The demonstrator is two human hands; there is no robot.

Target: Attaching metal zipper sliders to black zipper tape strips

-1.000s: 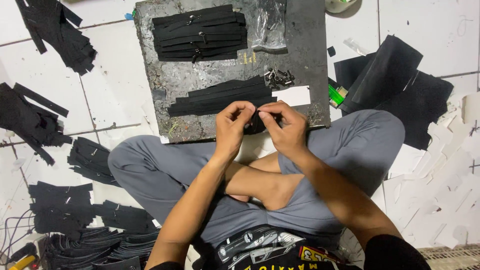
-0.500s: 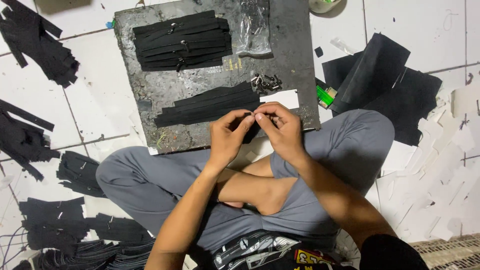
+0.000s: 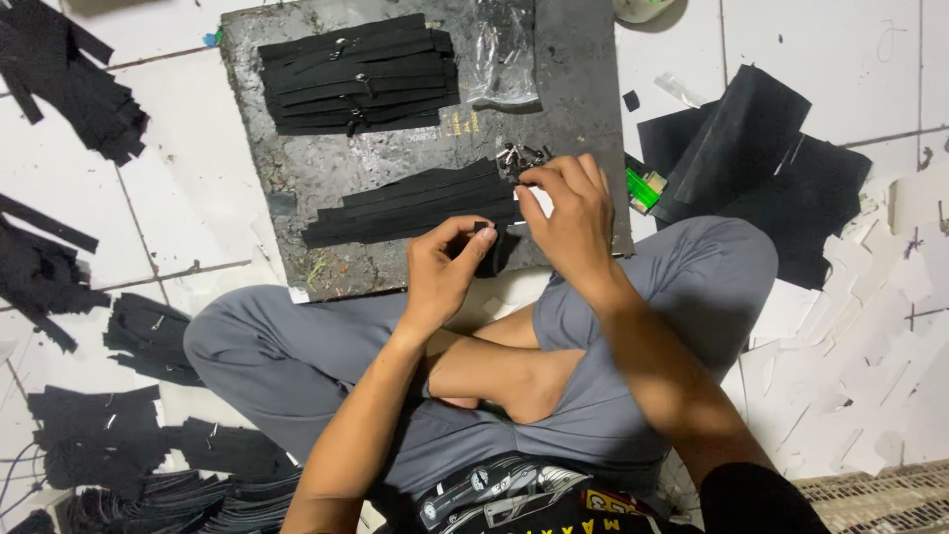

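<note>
A black strip (image 3: 484, 242) was pinched in the left hand (image 3: 445, 272), fingers clamped on its end. The right hand (image 3: 568, 213), at two o'clock from it, had fingers closed on small metal sliders (image 3: 524, 155) beside a strip pile (image 3: 415, 203) on the dark board (image 3: 583, 89).

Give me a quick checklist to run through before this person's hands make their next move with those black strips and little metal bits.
1. Left hand has a grip on a black strip: ok, pinched at its end.
2. Right hand at the pile of small metal pieces: ok, fingertips touch it; whether one is picked up, cannot tell.
3. Unfinished strips within reach on the grey board: ok.
4. Stack of strips with metal parts kept apart at the board's far end: ok.
5. Green lighter clear of the hands: ok, beside the board.
</note>
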